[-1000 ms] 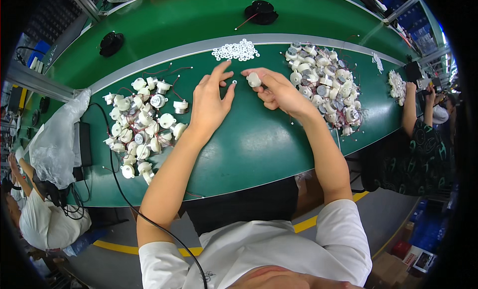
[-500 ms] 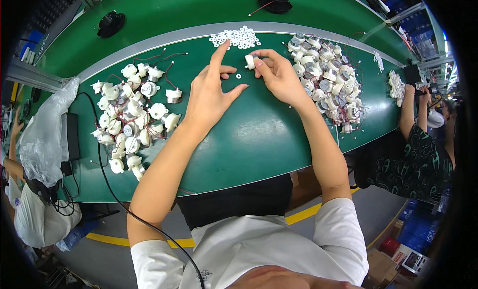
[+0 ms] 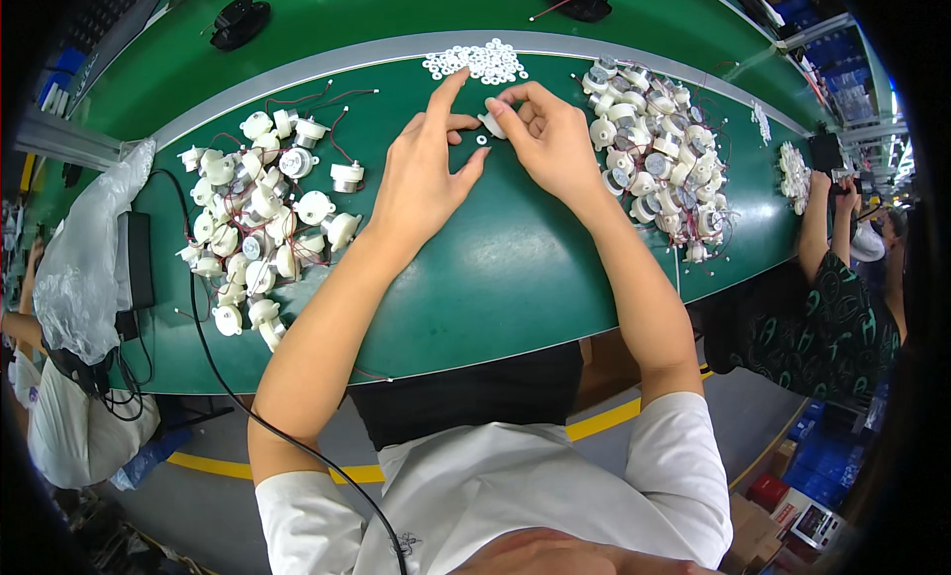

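Note:
My right hand [image 3: 548, 139] pinches a small white motor [image 3: 494, 126] between thumb and fingers; much of the motor is hidden by them. Just below it, a single white ring washer [image 3: 481, 139] shows between my two hands. My left hand [image 3: 421, 169] is open over the green table, thumb and fingers apart, with the index finger stretched to the edge of a heap of white washers [image 3: 495, 58]. Nothing shows in the left hand's grasp.
Piles of white motors with red wires lie at left [image 3: 263, 204] and right [image 3: 659, 154]. A black cable [image 3: 213, 362] crosses my left arm. A plastic bag [image 3: 89, 258] hangs at the table's left end. A co-worker's hands [image 3: 832, 184] are at far right.
My right hand has tilted the motor and brought it closer to the loose washer and my left hand. The left hand keeps nearly the same pose. The whole view has shifted slightly.

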### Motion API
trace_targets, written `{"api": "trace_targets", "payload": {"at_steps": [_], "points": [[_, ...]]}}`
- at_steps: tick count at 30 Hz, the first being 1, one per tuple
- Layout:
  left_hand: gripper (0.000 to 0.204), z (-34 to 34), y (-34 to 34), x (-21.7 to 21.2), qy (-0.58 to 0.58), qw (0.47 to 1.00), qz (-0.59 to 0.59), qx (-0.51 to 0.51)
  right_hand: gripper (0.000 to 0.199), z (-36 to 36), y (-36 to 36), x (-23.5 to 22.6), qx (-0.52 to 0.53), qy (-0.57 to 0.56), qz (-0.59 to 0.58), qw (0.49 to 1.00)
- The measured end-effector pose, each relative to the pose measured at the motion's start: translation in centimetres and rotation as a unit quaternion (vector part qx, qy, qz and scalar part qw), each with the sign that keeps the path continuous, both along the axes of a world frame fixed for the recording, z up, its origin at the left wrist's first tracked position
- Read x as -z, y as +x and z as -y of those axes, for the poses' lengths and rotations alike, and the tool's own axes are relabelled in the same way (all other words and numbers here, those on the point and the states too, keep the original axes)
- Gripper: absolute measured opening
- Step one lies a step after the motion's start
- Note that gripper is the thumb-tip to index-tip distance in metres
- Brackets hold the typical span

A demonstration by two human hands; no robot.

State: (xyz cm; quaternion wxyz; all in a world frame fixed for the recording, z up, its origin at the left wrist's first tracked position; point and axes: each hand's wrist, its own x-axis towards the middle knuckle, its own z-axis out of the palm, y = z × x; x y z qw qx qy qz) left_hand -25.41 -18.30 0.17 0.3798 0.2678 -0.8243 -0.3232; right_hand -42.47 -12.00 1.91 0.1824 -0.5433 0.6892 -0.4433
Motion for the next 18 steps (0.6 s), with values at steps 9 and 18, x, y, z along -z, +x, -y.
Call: {"api": "trace_targets", "payload": {"at_steps": [9, 18], "points": [[0.081, 0.1, -0.1, -0.2, 0.026, 1.0, -0.002, 0.01, 0.03, -1.2, -2.1, -0.4, -0.084, 0.065, 0.048, 0.993], [0.079, -0.3, 0.2, -0.5, 0.019, 1.0, -0.006, 0.02, 0.036, -0.4, -1.0, 1.3, 0.024, 0.023, 0.046, 0.998]]}}
